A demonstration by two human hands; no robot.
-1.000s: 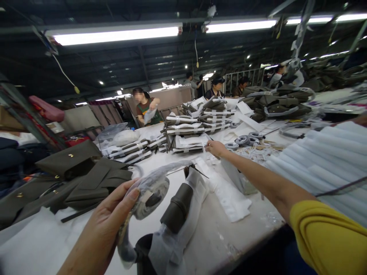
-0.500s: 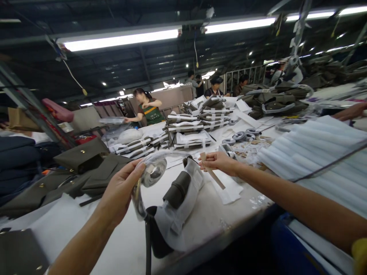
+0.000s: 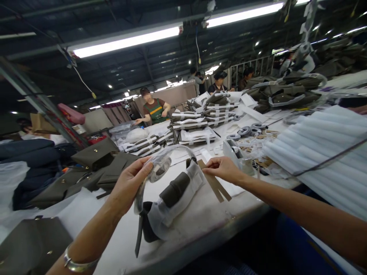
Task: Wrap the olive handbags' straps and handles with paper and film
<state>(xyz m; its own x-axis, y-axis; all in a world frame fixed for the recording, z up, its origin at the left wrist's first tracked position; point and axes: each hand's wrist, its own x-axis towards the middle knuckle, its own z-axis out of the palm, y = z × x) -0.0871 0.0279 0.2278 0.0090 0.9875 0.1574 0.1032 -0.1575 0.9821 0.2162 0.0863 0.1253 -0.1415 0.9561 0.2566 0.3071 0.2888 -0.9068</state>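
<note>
A dark olive handbag [image 3: 175,190], partly wrapped in white sheet, lies tilted on the white table [image 3: 189,221]. My left hand [image 3: 134,177] is closed around its arched handle [image 3: 179,150], which is sheathed in clear plastic. A plastic-wrapped coil [image 3: 161,168] shows beside the fingers; whether it is attached to the handle, I cannot tell. A thin dark strap [image 3: 139,235] hangs at the bag's near end. With fingertips and thumb, my right hand [image 3: 225,169] pinches brown paper strips [image 3: 215,182] by the bag's right side; their lower ends spread apart.
A tape dispenser [image 3: 236,152] stands behind my right hand. Wrapped bundles [image 3: 200,118] are piled at the table's far side. Olive bags [image 3: 94,158] lie to the left, pale foam sheets [image 3: 321,141] to the right. A co-worker [image 3: 155,107] is across the table.
The brown strip in my right hand has turned into a wider shape with two ends spread apart. The co-worker opposite has lowered a raised arm. My view has shifted slightly.
</note>
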